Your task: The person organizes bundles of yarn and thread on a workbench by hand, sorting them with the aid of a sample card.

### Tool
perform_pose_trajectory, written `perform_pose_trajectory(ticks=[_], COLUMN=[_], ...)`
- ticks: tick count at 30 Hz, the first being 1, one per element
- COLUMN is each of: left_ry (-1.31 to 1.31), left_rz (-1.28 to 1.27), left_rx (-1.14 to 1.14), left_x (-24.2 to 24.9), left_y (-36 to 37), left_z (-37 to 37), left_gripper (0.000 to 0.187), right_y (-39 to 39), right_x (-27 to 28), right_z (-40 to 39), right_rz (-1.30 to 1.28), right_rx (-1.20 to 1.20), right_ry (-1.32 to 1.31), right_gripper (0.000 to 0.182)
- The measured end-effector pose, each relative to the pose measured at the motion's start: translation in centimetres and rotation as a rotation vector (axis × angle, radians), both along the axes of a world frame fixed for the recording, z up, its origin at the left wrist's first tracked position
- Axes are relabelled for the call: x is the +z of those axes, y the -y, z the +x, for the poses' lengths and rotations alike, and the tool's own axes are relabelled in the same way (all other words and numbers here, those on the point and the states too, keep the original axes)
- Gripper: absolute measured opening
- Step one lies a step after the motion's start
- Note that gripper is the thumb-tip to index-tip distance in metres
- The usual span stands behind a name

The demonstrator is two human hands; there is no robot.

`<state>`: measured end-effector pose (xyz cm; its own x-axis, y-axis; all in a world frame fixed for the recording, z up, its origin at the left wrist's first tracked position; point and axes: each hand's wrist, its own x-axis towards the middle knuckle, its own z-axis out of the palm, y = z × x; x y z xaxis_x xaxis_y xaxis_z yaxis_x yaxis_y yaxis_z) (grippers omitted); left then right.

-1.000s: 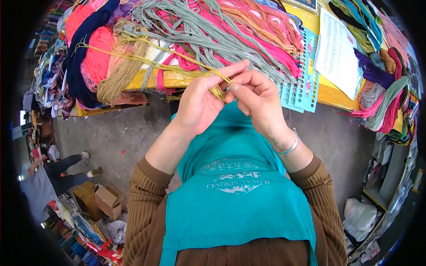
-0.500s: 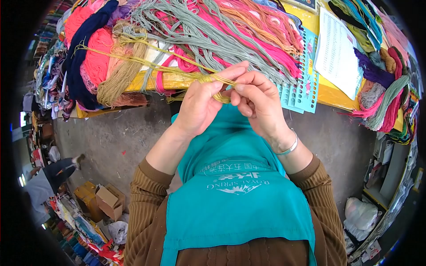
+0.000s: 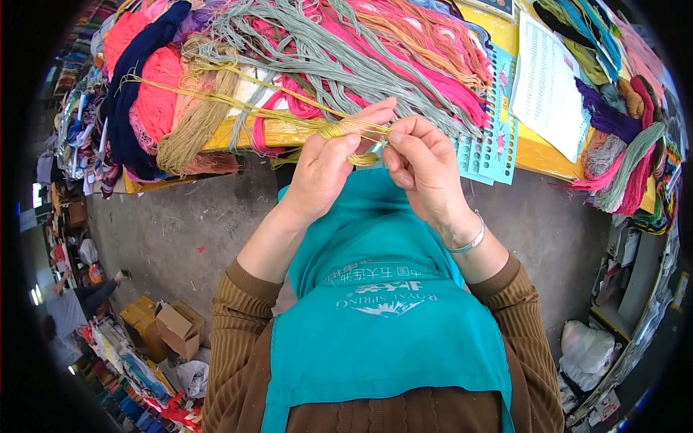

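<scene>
Olive-yellow embroidery thread (image 3: 289, 117) stretches from the heap at the left of the table to my hands. My left hand (image 3: 323, 169) is closed on it, with strands looped across the fingers and a loop hanging below them. Beside it, thumb and forefinger of my right hand (image 3: 427, 162) pinch the strands' right end. A short stretch of taut thread spans the small gap between the hands. Both hands are just off the table's front edge, above the teal apron (image 3: 390, 339).
Grey skeins (image 3: 310, 50), pink skeins (image 3: 162, 79) and a dark blue skein (image 3: 133, 94) cover the yellow table. Punched teal cards (image 3: 503, 137) and a printed sheet (image 3: 545, 86) lie to the right. Cardboard boxes (image 3: 180, 328) and another person (image 3: 68, 314) are at lower left.
My right hand has moved slightly right and my left slightly left, widening the gap and spreading the strands between them. The person at the left has shifted.
</scene>
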<state>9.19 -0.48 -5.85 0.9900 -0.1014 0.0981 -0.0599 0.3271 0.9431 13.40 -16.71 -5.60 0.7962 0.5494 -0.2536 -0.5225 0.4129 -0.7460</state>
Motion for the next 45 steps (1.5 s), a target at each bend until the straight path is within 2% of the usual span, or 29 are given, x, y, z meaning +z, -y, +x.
perform_pose_trajectory(ticks=[4, 7, 8, 10, 12, 13, 15, 16, 17, 20, 21, 22, 23, 25, 26, 29, 31, 33, 34, 35, 36, 37, 40, 43, 45], left_ry=[0.005, -0.118, -0.153, -0.223, -0.299, -0.335, -0.242, -0.122, -0.138, -0.014, -0.025, -0.035, -0.041, -0.051, -0.057, -0.102, -0.129, -0.192, -0.258, -0.298, -0.361, -0.367, -0.347, -0.292, -0.228], left_rz=[-0.016, -0.219, -0.307, -0.483, -0.749, -0.738, -0.871, -0.784, -0.716, -0.665, -0.561, -0.442, -0.357, -0.181, -0.157, -0.144, -0.265, -0.468, -0.585, -0.578, -0.528, -0.481, -0.09, 0.145, 0.155], left_rx=[-0.025, -0.009, -0.007, 0.0, -0.117, 0.02, 0.107, 0.191, 0.506, 0.607, 0.901, 1.19, 1.315, 1.562, 1.508, 1.281, 0.983, 0.697, 0.588, 0.413, 0.394, 0.27, 0.066, 0.087, 0.115], left_x=[0.3, 0.4, 0.5, 1.3, 2.1, 2.6, 3.4, 3.2, 3.8, 3.7, 3.8, 4.0, 4.4, 5.3, 5.4, 6.0, 5.3, 3.3, 2.2, 1.1, 0.9, 0.4, 1.1, 1.2, -0.5], left_y=[-0.3, -1.0, -1.6, -3.3, -6.8, -8.7, -13.5, -16.5, -19.3, -29.4, -32.0, -33.7, -34.5, -35.2, -35.0, -30.8, -23.7, -17.6, -14.8, -12.3, -8.9, -6.2, 0.4, 4.8, 5.3], left_z=[0.0, -0.3, -0.6, -1.4, -2.5, -3.3, -4.9, -6.2, -8.1, -13.8, -16.0, -17.7, -18.8, -19.9, -19.7, -16.8, -12.2, -9.1, -8.0, -6.8, -5.7, -4.7, -2.4, -0.1, 0.5], left_gripper=[0.049, 0.042, 0.037, 0.031, 0.027, 0.023, 0.02, 0.019, 0.019, 0.016, 0.016, 0.016, 0.016, 0.018, 0.018, 0.019, 0.019, 0.013, 0.016, 0.017, 0.018, 0.021, 0.027, 0.03, 0.022], right_y=[-0.4, 1.1, 2.4, 5.0, 8.1, 9.9, 14.1, 16.9, 19.9, 29.2, 33.3, 41.3, 47.1, 47.7, 46.1, 42.6, 33.8, 24.6, 21.7, 19.4, 17.6, 15.9, 10.0, 7.5, 7.0], right_x=[0.0, 0.2, 0.3, 1.6, 3.0, 3.4, 3.3, 2.8, 2.2, 0.8, -0.1, -2.7, -4.6, -1.7, -0.3, 0.0, 0.7, 2.5, 2.3, 2.0, 1.6, 1.4, 1.6, 1.2, 0.8], right_z=[-0.1, 1.0, 1.3, 1.0, 0.6, 0.4, 0.1, 0.2, 0.2, 0.2, 0.4, 0.7, 0.4, -0.8, -0.7, 1.7, 2.3, 2.3, 2.3, 2.4, 2.5, 2.6, 2.6, 2.9, 2.9], right_rz=[-0.117, 0.095, 0.249, -0.127, -0.425, -0.536, -0.731, -0.837, -0.942, -1.203, -1.323, -1.524, -1.721, -2.137, -2.251, -1.794, -1.241, -1.052, -0.819, -0.588, -0.508, -0.428, -0.449, -0.396, -0.372], right_rx=[-0.113, -0.086, 0.016, 0.171, 0.333, 0.417, 0.421, 0.351, 0.279, -0.317, -0.513, -0.619, -0.725, -0.751, -0.714, -0.665, -0.638, -0.49, -0.377, -0.263, -0.152, -0.04, 0.106, 0.233, 0.282], right_ry=[0.056, -0.012, -0.134, 0.092, 0.265, 0.323, 0.303, 0.294, 0.285, 0.221, 0.248, 0.395, 0.548, 0.442, 0.518, 1.086, 0.757, 0.752, 0.654, 0.553, 0.496, 0.438, 0.414, 0.342, 0.331], right_gripper=[0.007, 0.008, 0.008, 0.008, 0.008, 0.008, 0.009, 0.011, 0.012, 0.019, 0.022, 0.024, 0.027, 0.03, 0.026, 0.021, 0.015, 0.011, 0.01, 0.009, 0.01, 0.01, 0.008, 0.008, 0.01])
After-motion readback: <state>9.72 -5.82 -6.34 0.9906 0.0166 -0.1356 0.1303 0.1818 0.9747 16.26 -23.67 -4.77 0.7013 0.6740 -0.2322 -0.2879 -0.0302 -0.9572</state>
